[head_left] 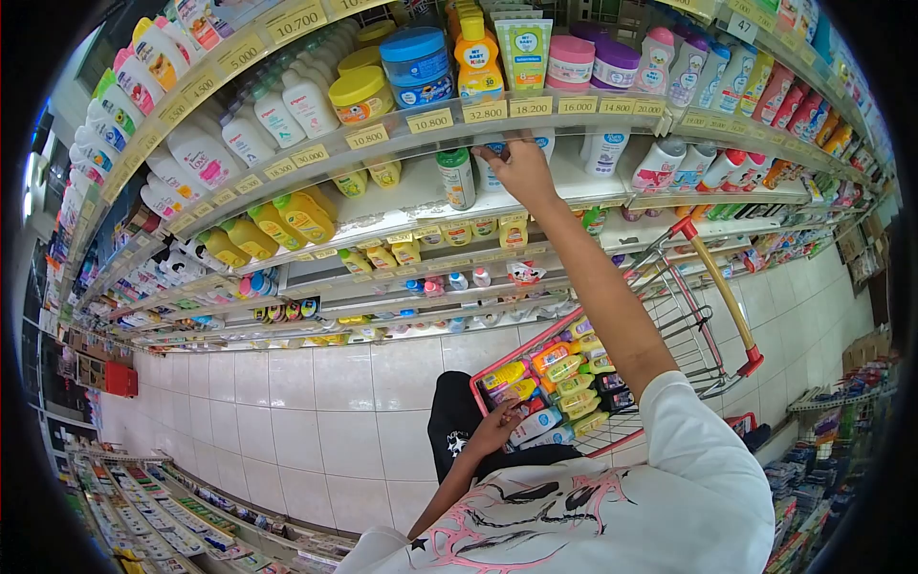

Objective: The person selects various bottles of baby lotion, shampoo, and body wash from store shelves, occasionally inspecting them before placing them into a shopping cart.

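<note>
My right hand [524, 175] reaches up to the middle shelf, its fingers closed around the upper part of a white bottle with a blue label [490, 172]. Just left of that bottle stands a green and white cylindrical container [456, 179]. Down low, my left hand [491, 430] is over the near side of a shopping cart [475, 390], its fingers curled among packed goods. White bottles with blue labels [535, 427] and yellow bottles [574, 386] lie in the cart near it. What the left fingers grip, I cannot tell.
A price-tagged shelf edge [402, 129] runs just above my right hand. Over it stand a blue jar [418, 67], an orange bottle [478, 59] and pink bottles. The cart handle [722, 292] points right. Tiled floor [316, 383] lies left, with another shelf [182, 517] behind.
</note>
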Available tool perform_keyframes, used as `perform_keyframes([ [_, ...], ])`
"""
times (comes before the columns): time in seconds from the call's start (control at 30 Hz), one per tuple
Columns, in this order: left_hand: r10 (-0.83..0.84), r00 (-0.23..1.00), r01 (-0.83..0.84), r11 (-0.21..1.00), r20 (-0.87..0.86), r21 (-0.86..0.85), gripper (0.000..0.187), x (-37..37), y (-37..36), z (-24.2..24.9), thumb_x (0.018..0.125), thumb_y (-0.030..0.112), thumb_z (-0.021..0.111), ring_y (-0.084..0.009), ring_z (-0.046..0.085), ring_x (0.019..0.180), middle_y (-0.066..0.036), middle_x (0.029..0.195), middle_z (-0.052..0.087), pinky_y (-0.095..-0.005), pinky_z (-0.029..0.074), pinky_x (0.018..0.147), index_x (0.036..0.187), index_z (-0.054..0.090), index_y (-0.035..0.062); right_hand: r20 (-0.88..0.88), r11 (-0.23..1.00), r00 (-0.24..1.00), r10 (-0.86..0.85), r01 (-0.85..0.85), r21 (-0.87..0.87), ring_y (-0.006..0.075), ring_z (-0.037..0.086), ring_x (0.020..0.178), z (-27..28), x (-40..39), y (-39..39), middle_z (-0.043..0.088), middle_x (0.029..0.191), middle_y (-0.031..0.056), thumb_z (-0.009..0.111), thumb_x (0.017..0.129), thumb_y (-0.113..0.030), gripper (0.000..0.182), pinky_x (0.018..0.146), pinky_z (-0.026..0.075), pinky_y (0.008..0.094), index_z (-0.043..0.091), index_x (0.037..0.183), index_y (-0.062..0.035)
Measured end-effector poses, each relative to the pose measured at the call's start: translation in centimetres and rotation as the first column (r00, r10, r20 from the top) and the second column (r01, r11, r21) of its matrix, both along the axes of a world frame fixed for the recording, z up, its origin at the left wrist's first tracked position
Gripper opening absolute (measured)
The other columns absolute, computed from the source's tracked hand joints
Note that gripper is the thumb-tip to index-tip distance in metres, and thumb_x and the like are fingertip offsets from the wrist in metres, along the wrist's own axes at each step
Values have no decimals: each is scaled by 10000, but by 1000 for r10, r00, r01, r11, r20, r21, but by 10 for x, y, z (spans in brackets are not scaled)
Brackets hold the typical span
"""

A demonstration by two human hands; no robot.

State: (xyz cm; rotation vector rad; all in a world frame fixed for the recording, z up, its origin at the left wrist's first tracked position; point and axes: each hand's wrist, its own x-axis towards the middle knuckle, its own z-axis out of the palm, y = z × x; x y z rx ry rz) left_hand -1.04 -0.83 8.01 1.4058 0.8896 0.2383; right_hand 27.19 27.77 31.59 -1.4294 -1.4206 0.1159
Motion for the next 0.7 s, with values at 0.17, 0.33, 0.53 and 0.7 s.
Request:
perform_keyframes([
  [0.17,-5,1000,5,1000,-16,28,467,1,0,-1,948,205,605,-108,542,806,-52,897,589,-244,463,771,1364,476,35,158,981,972,-174,158,112,293,630,640,-12,2,16,583,1013,215,727,828,-206,416,604,505,400,579,1153,8],
  [0.33,-20,999,21,1000,-44,9,459,3,3,3,947,199,602,-122,565,840,-71,938,617,-255,469,793,1357,484,32,115,976,979,-169,150,159,300,640,656,-16,0,19,582,1016,219,719,836,-194,416,603,510,397,567,1163,12],
  [0.53,-24,999,24,1000,-30,7,459,0,6,-18,949,221,597,-127,583,830,-80,969,634,-273,481,764,1351,486,29,-70,975,997,-15,30,218,303,632,922,-22,-13,-42,549,1253,214,647,890,-114,406,725,529,347,536,1266,-8],
  [0.7,-92,969,141,968,-230,206,429,9,17,-45,935,185,568,-288,647,937,-200,1048,639,-375,510,843,1330,498,31,-154,995,986,69,-55,89,303,644,1061,-124,-27,-174,535,1355,156,582,923,-68,307,743,553,319,585,1228,-30],
])
